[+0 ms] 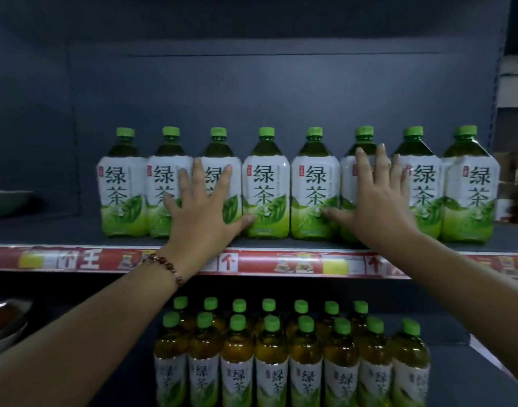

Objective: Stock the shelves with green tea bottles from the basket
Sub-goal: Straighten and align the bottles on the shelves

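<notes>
From the head view, eight green tea bottles (266, 183) stand upright in one row near the front edge of the upper shelf (61, 230). The left hand (203, 205) and the right hand (376, 195) are both spread flat, fingers straight, against the bottle labels. More green tea bottles, smaller ones (271, 359), stand in two rows on the lower shelf (451, 374).

1. A red price strip (266, 262) runs along the front edge of the upper shelf, with yellow tags, white arrows and small product pictures.
2. A dark blue-grey back panel (222, 92) rises behind the shelving.
3. At the far left, a greenish dish (8, 202) sits on the upper level.
4. Below it are stacked bowls (3, 324), blurred.
5. Pale boxes (516, 80) stand past the right upright.
</notes>
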A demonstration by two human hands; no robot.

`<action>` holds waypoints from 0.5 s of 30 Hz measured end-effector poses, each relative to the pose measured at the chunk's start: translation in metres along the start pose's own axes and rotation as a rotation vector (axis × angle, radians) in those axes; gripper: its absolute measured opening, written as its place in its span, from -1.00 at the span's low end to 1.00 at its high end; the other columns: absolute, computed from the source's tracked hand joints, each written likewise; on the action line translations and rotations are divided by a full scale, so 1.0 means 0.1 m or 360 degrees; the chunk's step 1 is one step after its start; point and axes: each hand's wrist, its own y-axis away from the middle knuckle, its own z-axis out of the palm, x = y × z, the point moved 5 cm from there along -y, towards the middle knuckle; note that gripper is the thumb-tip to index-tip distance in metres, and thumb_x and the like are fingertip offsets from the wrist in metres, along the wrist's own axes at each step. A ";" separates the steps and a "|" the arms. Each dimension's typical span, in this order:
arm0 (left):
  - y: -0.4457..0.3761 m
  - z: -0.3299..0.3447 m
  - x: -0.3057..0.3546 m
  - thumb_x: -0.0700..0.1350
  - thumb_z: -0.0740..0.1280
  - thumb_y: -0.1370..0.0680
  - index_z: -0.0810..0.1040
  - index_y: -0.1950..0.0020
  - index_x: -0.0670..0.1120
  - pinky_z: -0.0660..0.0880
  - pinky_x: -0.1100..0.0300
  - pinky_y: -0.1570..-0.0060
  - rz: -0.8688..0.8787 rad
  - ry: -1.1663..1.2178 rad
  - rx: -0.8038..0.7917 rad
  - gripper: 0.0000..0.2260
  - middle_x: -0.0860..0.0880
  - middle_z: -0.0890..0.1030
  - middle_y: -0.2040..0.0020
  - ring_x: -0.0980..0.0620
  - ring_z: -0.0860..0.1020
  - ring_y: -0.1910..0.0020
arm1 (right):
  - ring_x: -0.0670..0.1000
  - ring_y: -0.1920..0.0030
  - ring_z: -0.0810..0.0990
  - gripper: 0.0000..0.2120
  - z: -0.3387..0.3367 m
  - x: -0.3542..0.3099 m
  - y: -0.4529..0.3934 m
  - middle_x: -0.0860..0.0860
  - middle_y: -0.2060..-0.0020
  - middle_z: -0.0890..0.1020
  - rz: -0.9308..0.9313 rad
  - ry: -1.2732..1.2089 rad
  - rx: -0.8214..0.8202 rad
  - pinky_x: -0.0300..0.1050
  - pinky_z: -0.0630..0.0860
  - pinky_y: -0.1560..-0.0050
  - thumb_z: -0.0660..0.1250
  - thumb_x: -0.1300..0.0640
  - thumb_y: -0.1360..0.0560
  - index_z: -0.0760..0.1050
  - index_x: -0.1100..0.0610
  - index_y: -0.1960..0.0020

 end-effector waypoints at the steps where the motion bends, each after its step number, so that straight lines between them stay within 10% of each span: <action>1: 0.01 -0.05 -0.08 0.49 0.11 -0.46 -0.24 -0.59 0.21 -0.08 -0.40 -0.46 0.0007 -0.0024 0.0048 -0.14 -0.10 -0.34 -0.60 -0.24 -0.28 -0.57 | 0.28 -0.58 -0.21 0.08 -0.05 -0.12 -0.01 0.18 -0.60 -0.20 -0.0084 0.0012 0.0028 0.21 -0.20 -0.53 0.28 -0.41 -0.42 -0.26 0.07 -0.61; 15: -0.06 -0.06 -0.94 0.53 0.05 -0.43 -0.39 -0.54 0.25 -0.02 -0.45 -0.43 -0.0196 0.0031 -0.0028 -0.12 -0.08 -0.35 -0.60 -0.36 -0.23 -0.55 | 0.27 -0.59 -0.17 0.07 0.22 -1.14 -0.24 0.13 -0.61 -0.16 -0.0530 0.0207 -0.0100 0.28 -0.20 -0.54 0.19 -0.47 -0.43 -0.31 0.03 -0.60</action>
